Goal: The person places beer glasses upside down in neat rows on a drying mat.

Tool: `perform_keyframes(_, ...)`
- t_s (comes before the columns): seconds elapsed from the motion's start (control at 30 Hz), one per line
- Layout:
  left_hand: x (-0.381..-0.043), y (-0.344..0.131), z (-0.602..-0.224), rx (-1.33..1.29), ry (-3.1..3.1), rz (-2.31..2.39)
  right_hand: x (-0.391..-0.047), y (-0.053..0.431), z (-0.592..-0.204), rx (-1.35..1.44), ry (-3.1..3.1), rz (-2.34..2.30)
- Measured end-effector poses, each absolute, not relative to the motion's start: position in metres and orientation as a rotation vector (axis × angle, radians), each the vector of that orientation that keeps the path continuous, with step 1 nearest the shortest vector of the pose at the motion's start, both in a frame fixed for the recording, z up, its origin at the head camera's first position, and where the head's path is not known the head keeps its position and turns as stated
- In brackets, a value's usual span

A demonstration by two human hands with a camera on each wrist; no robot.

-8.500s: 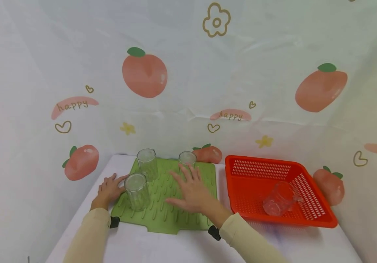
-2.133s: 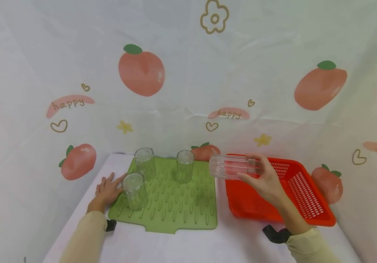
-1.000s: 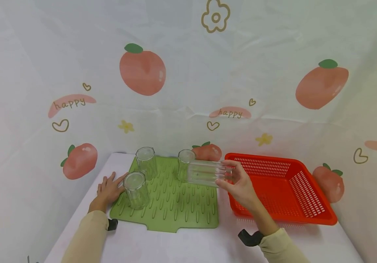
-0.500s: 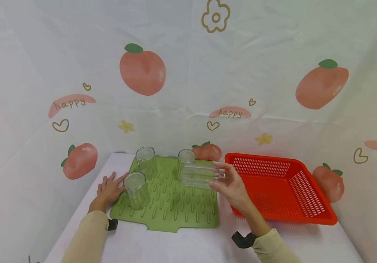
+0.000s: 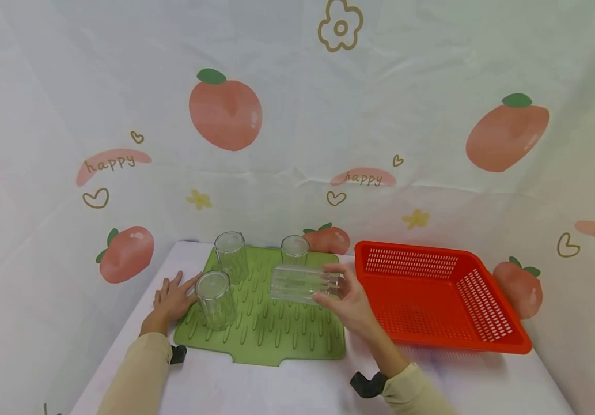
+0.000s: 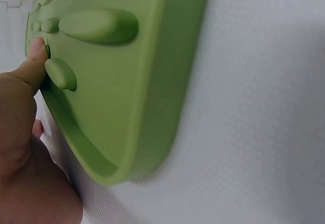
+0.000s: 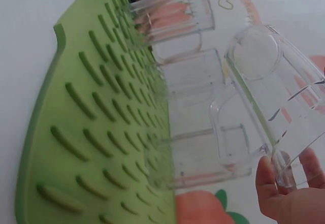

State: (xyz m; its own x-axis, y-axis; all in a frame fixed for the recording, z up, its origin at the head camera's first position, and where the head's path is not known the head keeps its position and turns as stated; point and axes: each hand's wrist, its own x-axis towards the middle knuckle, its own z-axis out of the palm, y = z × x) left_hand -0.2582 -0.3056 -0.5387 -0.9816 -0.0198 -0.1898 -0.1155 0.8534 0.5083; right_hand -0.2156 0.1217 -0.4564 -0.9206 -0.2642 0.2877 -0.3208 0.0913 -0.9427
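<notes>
My right hand point(image 5: 351, 302) holds a clear mug point(image 5: 297, 283) on its side over the green drying mat point(image 5: 297, 343), thumb and fingers round its right end. The right wrist view shows that mug point(image 7: 284, 87) tilted, its handle on the side facing the mat. Three more clear mugs stand on the mat: one at front left point(image 5: 216, 302), one at back left point(image 5: 231, 258), and one at back right point(image 5: 294, 248), partly behind the held mug. My left hand point(image 5: 173, 300) rests at the mat's left edge; in the left wrist view its thumb touches the mat point(image 6: 111, 97).
A red perforated basket point(image 5: 421, 294) stands right of the mat with nothing in it. A white cloth point(image 5: 297, 132) printed with fruit hangs behind the table point(image 5: 276, 392) and along both sides.
Earlier the right hand was spread over the mat and a mug lay in the basket. The hand has since lifted that mug out and carried it left over the mat. The left hand stays put.
</notes>
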Motion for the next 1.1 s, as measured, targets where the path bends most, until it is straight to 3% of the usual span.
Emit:
perform_keyframes(0.33, -0.259, -0.304, -0.536, -0.083, 2.849, 0.796, -0.206, 0.107, -0.457, 0.588, -2.264, 2.078)
perform_keyframes(0.7, -0.257, -0.302, -0.532, -0.1, 2.846, 0.736, -0.217, 0.094, -0.496, 0.392, -2.318, 2.109)
perform_keyframes(1.1, -0.261, -0.306, -0.53, -0.069, 2.943, 0.627, -0.209, 0.081, -0.482, 0.435, -2.331, 2.155)
